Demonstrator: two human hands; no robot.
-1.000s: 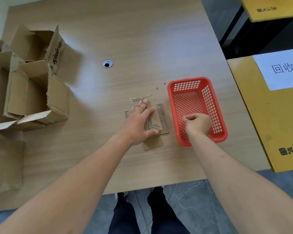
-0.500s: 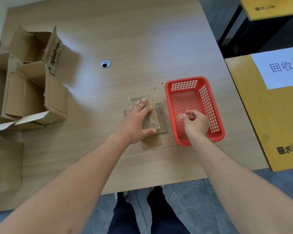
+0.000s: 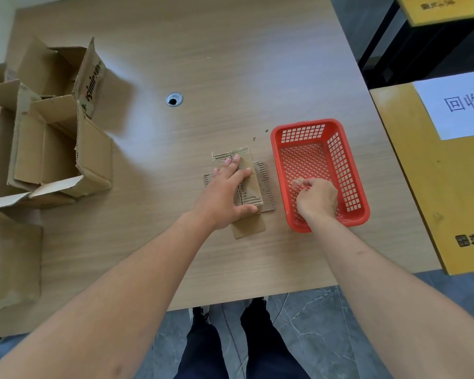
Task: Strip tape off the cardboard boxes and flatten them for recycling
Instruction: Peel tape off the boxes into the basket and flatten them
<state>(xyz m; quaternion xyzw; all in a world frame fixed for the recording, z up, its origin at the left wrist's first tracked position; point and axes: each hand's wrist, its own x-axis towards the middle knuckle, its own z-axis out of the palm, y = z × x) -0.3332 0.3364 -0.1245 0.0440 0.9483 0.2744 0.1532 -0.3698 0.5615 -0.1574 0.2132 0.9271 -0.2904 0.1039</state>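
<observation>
A flattened box (image 3: 251, 184) is laid on the wooden counter (image 3: 230, 64), near the middle, just left of a red basket (image 3: 350, 170). The left hand (image 3: 225, 192) is pressed flat on top of it, fingers straight and spread a little, fingertips toward the far end, thumb out along the near right side. The box's far edge, right part and near flap are left uncovered around the hand; torn corrugated strips are seen at its far and right edges.

The right hand (image 3: 316, 199) is held inside the basket, over its near half, fingers curled. A small pale scrap of tape (image 3: 297, 183) is pinched at the fingertips, above the basket's mesh floor; whether the scrap touches the mesh cannot be told. The basket is set upright on the counter, apart from the box by a narrow gap.

Several open boxes (image 3: 52, 138) are piled at the left edge of the counter, flaps up, well apart from both hands. A round cable hole (image 3: 174, 99) is seen in the counter, far from the flattened box. A yellow surface (image 3: 422, 187) with a white paper sign (image 3: 460, 105) is placed to the right of the counter. Dark trouser legs (image 3: 230, 346) are seen below the near edge.
</observation>
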